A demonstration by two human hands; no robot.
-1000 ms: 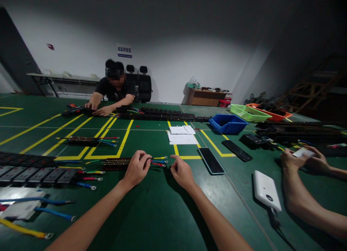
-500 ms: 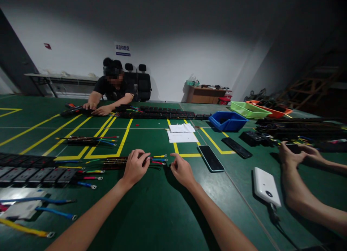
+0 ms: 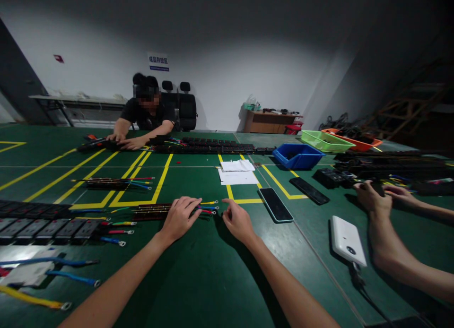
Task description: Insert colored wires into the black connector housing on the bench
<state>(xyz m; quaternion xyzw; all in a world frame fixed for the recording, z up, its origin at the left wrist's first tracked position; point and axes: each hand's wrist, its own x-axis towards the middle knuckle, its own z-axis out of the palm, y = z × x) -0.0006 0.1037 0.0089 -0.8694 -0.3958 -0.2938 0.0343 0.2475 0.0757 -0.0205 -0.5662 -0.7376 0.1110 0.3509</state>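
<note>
My left hand (image 3: 181,215) lies over the right end of a dark strip with coloured wires (image 3: 151,211), fingers and thumb closed around where the wires come out. Yellow, blue and red wires with ring terminals (image 3: 213,208) stick out past my fingertips. Just right of those terminals is my right hand (image 3: 238,220), holding nothing, its index finger stretched out and the others curled. The fingertip looks apart from the wires. A similar wired strip (image 3: 106,183) lies farther back on the green table (image 3: 198,280).
Black socket strips (image 3: 46,229) and cable ends lie at left. Papers (image 3: 238,176), phones (image 3: 276,205), a white device with a cable (image 3: 348,240) and a blue bin (image 3: 298,157) are at right. One co-worker (image 3: 147,113) sits opposite; another's hands (image 3: 374,198) hold a dark object.
My left hand's fingers have flattened and stretched toward the wire ends. My right hand is nearly unmoved. The co-worker's hands at right have shifted slightly left and lifted the dark object.
</note>
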